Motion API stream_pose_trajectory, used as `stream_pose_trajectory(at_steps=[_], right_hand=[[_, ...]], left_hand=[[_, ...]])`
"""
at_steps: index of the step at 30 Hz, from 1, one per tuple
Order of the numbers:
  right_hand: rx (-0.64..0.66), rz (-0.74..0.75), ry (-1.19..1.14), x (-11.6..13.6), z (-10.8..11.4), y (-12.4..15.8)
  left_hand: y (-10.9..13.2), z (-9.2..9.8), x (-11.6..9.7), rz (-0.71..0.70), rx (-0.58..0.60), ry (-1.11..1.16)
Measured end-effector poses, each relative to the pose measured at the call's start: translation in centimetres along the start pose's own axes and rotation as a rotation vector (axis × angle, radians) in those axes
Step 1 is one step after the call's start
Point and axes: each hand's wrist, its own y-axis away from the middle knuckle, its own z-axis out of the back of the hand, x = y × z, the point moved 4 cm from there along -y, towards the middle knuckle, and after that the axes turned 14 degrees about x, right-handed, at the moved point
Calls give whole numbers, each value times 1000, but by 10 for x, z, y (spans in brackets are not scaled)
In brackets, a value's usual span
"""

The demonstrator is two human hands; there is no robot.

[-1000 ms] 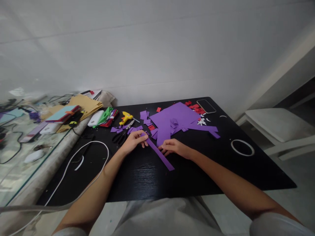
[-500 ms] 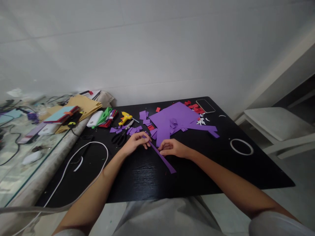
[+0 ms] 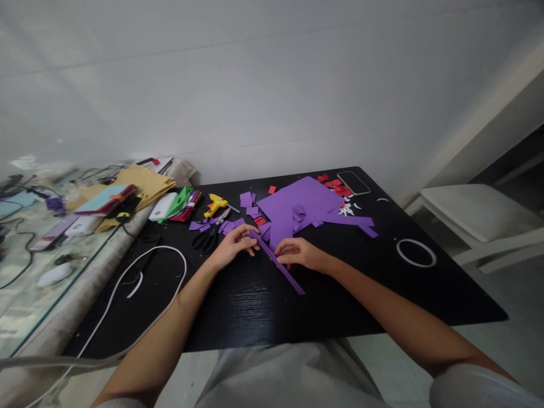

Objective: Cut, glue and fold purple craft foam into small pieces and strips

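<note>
A long purple paper strip (image 3: 285, 271) lies slantwise on the black table (image 3: 374, 283), running from between my hands toward me. My left hand (image 3: 232, 246) pinches the strip's far end with closed fingers. My right hand (image 3: 297, 253) rests on the strip's middle, fingers curled and pressing on it. Just beyond my hands lies a large purple sheet (image 3: 297, 207) with several cut purple pieces (image 3: 221, 225) around it. Black-handled scissors (image 3: 208, 237) lie left of my left hand.
A yellow glue gun (image 3: 217, 203), green and red paper stack (image 3: 185, 203), red scraps (image 3: 338, 186), a phone (image 3: 354, 182) and a white ring (image 3: 415, 253) are on the table. A white cable (image 3: 140, 272) loops at left. A cluttered glass table stands further left, a white seat at right.
Both hands shifted slightly on the strip; the strip's near end swung a little and its far end is now lifted between my hands. Little else moved.
</note>
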Motion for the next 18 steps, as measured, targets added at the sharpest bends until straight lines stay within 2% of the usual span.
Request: stream_pose_trajectory(at_steps=[6, 18], right_hand=[[-51, 21, -17, -1, 3, 0], [-137, 17, -57, -5, 9, -1]], left_hand=[[-3, 4, 6, 1, -54, 29], [-2, 3, 9, 18, 4, -2]])
